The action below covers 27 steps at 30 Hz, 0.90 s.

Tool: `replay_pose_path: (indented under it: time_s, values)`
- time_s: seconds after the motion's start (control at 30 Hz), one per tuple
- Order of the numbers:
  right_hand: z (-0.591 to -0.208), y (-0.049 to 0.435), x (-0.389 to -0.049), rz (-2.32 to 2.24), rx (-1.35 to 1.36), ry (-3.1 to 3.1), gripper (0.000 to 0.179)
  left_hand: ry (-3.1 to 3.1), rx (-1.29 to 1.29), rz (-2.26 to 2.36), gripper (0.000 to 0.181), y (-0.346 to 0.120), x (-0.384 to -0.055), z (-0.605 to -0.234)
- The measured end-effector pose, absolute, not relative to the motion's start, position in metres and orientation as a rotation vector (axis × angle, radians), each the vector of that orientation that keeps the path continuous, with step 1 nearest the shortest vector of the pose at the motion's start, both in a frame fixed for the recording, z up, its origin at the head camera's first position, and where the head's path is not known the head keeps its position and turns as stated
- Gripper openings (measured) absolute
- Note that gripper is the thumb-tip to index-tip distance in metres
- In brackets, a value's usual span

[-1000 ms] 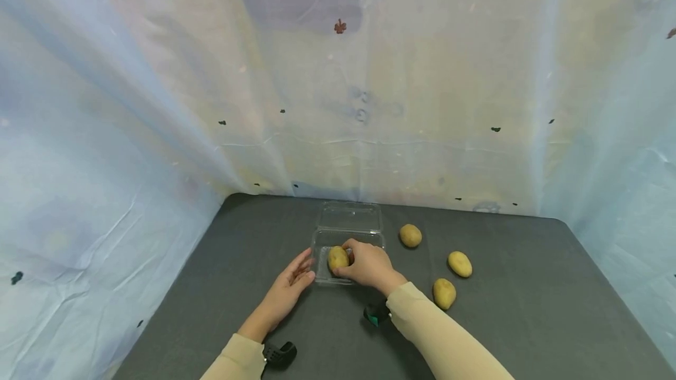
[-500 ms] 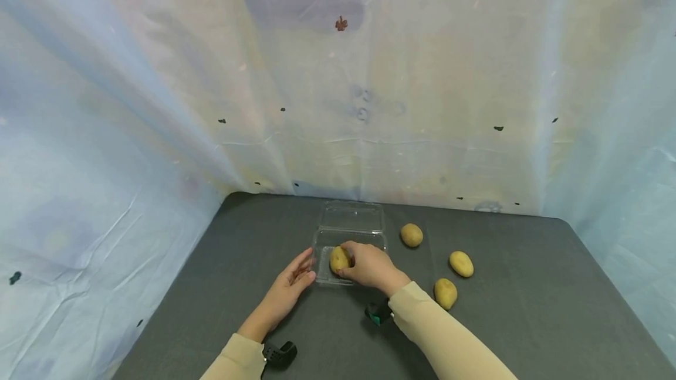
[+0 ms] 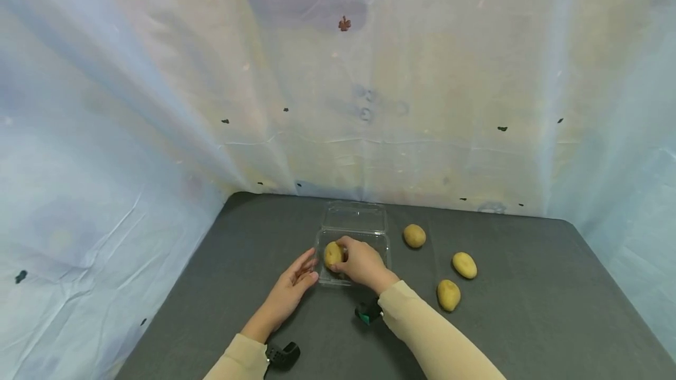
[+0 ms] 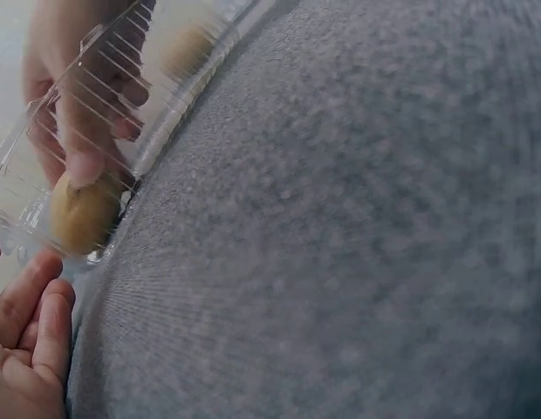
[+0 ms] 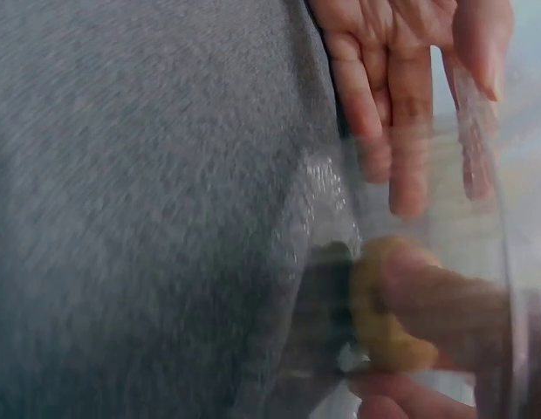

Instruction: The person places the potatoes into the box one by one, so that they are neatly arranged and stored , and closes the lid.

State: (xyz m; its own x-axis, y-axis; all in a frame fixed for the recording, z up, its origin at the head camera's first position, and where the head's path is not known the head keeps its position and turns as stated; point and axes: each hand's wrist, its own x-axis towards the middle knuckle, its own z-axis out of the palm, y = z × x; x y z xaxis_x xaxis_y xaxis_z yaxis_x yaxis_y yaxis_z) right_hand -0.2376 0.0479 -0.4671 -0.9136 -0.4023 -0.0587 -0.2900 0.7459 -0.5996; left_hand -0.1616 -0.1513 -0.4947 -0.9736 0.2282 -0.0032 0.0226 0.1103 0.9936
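My right hand (image 3: pixel 361 261) reaches into a clear plastic clamshell container (image 3: pixel 389 254) and grips a yellow potato (image 3: pixel 333 255) between thumb and fingers. In the left wrist view the potato (image 4: pixel 83 214) shows through the ribbed clear wall, low in the box near its left end. The container's lid (image 3: pixel 355 216) is folded back, away from me. My left hand (image 3: pixel 287 290) rests at the container's left side, fingers straight and fingertips right at the wall. In the right wrist view its fingers (image 5: pixel 410 131) lie along the outside of that wall.
On the dark grey table (image 3: pixel 528 309), right of the container, lie three loose potatoes: one at the back (image 3: pixel 414 236), one farther right (image 3: pixel 464 265) and one nearer (image 3: pixel 448 295). A patterned curtain (image 3: pixel 422 75) hangs behind the table.
My right hand has shifted slightly left and away from me inside the container, carrying the potato toward the left wall. The left hand has stayed in place; the view has drifted slightly.
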Motion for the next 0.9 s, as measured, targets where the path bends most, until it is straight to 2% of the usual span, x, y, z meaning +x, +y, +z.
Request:
replay_pose_path:
  time_s: [0.4, 0.7, 0.9]
  values:
    - [-0.468, 0.036, -0.238, -0.887, -0.470, 2.818, 0.056, 2.246, 0.232, 1.975, 0.062, -0.150, -0.159, -0.492]
    - [-0.469, 0.042, -0.236, -0.882, -0.493, 2.804, 0.061, 2.290, 0.222, 1.969, 0.058, -0.154, -0.170, -0.519]
    - [-0.465, 0.057, -0.233, -0.954, -0.548, 2.777, 0.063, 2.295, 0.224, 1.972, 0.059, -0.154, -0.170, -0.519]
